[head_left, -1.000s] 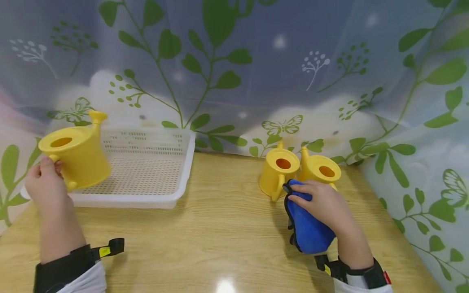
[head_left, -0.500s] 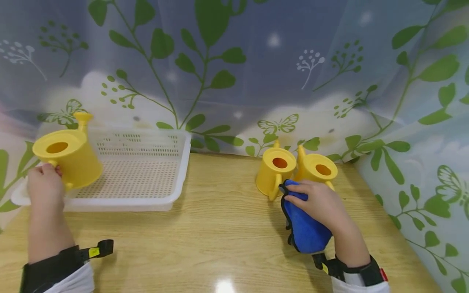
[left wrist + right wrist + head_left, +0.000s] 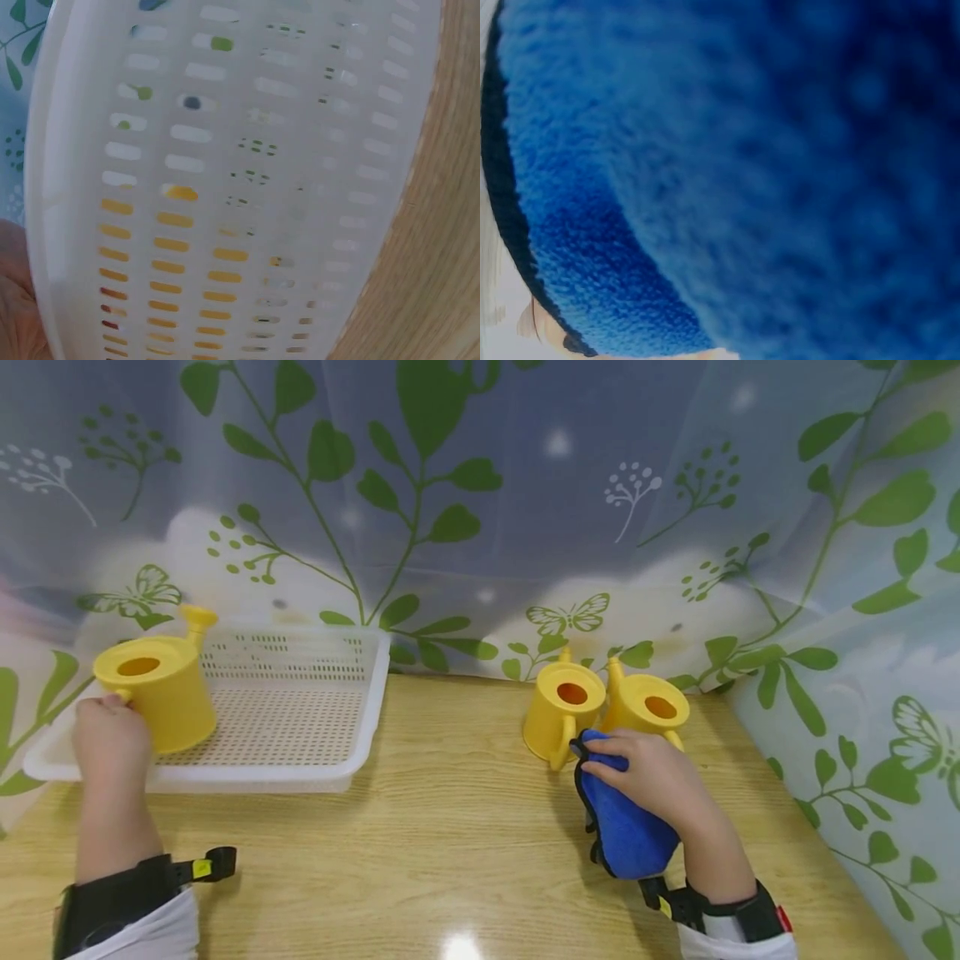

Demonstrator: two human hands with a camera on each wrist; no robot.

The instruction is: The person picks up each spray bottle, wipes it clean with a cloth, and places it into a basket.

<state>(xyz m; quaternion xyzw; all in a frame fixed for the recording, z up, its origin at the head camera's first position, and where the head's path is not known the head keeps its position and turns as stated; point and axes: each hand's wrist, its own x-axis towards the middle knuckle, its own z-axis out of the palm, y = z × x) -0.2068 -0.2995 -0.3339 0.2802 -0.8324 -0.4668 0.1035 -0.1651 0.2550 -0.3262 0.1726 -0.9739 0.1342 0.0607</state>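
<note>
The left grip (image 3: pixel 112 739) holds a can (image 3: pixel 180 702) upright to its right, in or just over the tray (image 3: pixel 370 718), likely a setting-down step that calls for settling it level before letting go, while the right grip (image 3: pixel 660 777) holds a cloth (image 3: pixel 630 831), two other cans (image 3: pixel 543 718) just beyond.

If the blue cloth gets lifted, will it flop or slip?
The blue cloth will probably flop: it bends softly under the right hand. Its fuzzy pile, clear in the right wrist view, suggests little slipping. It is likely light, looking like plain folded fabric.
</note>
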